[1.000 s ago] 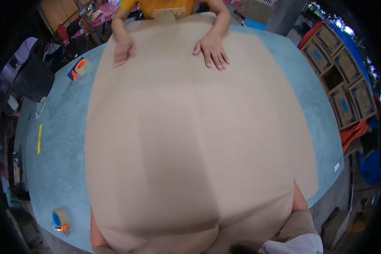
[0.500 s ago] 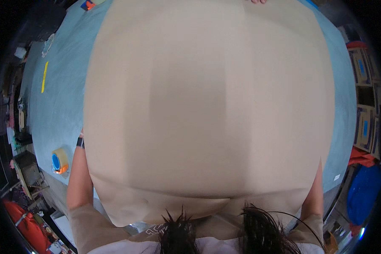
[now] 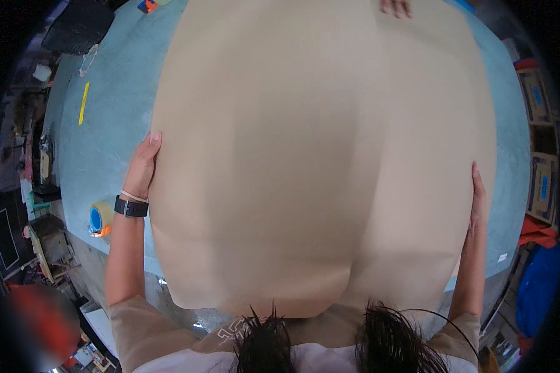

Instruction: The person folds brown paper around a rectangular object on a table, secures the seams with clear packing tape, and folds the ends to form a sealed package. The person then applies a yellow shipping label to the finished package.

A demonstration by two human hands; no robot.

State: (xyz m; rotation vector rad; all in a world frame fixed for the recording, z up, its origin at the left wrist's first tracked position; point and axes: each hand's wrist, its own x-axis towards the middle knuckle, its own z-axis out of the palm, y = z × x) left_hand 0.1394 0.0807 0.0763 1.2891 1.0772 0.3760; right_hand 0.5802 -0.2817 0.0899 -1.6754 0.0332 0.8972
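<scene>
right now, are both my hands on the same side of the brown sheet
No, your left hand is at the left edge of the brown sheet, while your right hand is along its right side.

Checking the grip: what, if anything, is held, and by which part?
Brown sheet: left hand holds its left edge; right hand at its right side, grip partly hidden.
</scene>
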